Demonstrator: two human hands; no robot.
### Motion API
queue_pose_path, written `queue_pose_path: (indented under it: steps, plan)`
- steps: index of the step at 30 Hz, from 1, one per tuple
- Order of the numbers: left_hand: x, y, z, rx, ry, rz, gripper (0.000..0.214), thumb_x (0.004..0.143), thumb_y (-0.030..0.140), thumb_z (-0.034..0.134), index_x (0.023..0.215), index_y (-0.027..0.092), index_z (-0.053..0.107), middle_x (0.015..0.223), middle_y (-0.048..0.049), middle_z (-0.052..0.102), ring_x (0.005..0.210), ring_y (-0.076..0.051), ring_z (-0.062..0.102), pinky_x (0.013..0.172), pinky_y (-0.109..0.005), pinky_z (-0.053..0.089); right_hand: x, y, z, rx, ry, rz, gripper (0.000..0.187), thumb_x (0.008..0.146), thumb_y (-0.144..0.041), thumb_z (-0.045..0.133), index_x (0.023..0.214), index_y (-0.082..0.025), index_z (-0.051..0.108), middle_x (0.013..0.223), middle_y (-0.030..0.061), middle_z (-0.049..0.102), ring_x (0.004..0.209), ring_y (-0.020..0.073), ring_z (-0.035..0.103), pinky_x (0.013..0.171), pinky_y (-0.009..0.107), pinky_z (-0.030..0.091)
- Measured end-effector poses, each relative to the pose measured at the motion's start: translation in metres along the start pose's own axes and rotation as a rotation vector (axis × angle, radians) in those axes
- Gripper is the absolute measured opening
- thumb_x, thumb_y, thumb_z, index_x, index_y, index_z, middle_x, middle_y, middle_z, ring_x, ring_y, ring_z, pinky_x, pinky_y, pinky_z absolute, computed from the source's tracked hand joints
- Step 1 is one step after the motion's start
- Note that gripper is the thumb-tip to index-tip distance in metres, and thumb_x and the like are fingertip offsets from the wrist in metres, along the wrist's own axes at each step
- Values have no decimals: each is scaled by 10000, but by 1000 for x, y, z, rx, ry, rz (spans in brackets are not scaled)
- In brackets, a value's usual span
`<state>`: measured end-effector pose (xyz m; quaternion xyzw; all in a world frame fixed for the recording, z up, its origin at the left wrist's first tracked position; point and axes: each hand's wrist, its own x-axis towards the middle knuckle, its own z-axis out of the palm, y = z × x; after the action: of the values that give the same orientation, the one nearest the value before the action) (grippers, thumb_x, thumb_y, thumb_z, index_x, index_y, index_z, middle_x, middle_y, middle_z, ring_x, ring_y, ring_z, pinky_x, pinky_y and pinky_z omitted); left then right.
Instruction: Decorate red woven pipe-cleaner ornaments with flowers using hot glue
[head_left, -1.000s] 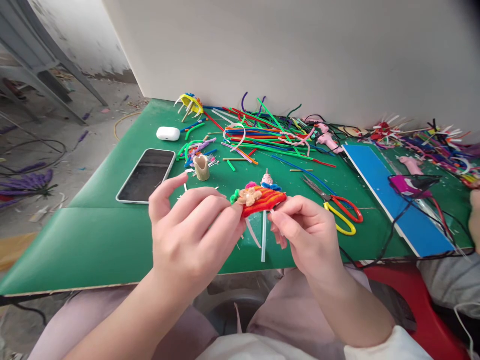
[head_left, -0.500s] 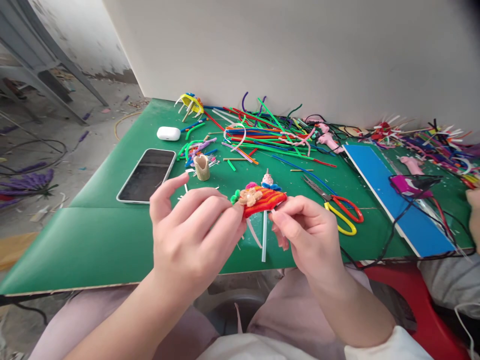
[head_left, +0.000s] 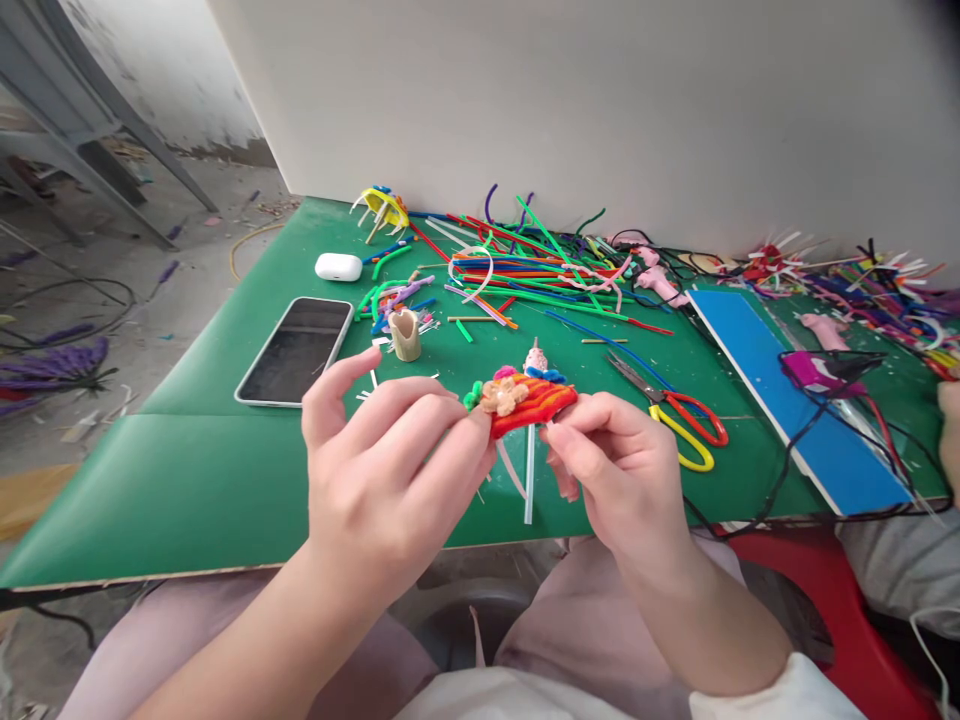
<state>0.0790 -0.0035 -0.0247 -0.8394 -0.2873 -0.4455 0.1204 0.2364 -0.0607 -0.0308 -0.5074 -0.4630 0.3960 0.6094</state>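
Observation:
Between my two hands, above the near edge of the green table (head_left: pixel 225 470), is a small red-and-orange pipe-cleaner umbrella (head_left: pixel 529 400) with tiny flowers on top and a white stick hanging below. My left hand (head_left: pixel 382 470) pinches its left rim with curled fingers, index finger raised. My right hand (head_left: pixel 607 460) pinches its right rim and the stem underneath.
A black phone (head_left: pixel 294 350), a white earbud case (head_left: pixel 337 266) and a small beige tube (head_left: pixel 405 335) lie to the left. A heap of coloured pipe cleaners (head_left: pixel 525 265) fills the back. Red-and-yellow scissors (head_left: pixel 686 420), a blue board (head_left: pixel 795 395) and a glue gun (head_left: pixel 817 370) lie right. Another person's hand (head_left: pixel 951 430) shows at the right edge.

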Motion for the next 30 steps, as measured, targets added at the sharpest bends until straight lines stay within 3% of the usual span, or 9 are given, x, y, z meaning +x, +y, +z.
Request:
queue_pose_path:
  steps: [30]
  plan:
    - [2,1,-4,-6,-29,1,104,750,157,607,704,224,541,657,40,618,702,-157,603,902,-442,387,1,0,-1,-45,22,-13,132,750,-259,655,650,-202,588,506,-56,532,378,55,457,338,176,362]
